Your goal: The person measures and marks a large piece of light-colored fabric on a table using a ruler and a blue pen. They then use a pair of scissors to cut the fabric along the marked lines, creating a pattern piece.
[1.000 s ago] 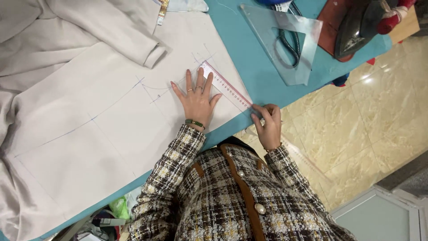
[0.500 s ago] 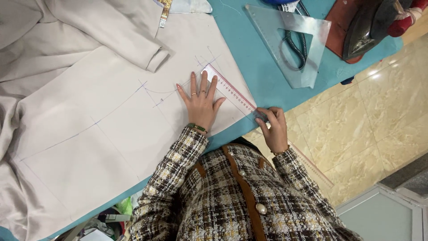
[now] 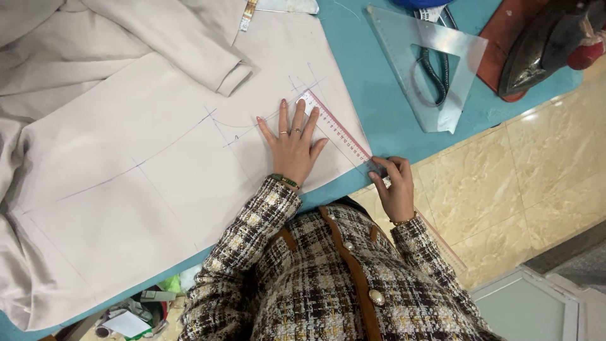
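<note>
Open passage is left over the flat cream fabric panel left of the spread left hand. Rightward, the bare teal worktop strip is narrowed by the clear plastic set square and the black iron beyond it.

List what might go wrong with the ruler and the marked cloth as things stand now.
1. The long ruler sticks out past the table edge; only the right hand pinches that end, so it may pivot off the drawn lines.
2. The left hand lies flat on the cream cloth beside the ruler, barely on it, so the ruler may slide.
3. Cloth bunched at the left may drag the panel and skew the marks.
</note>
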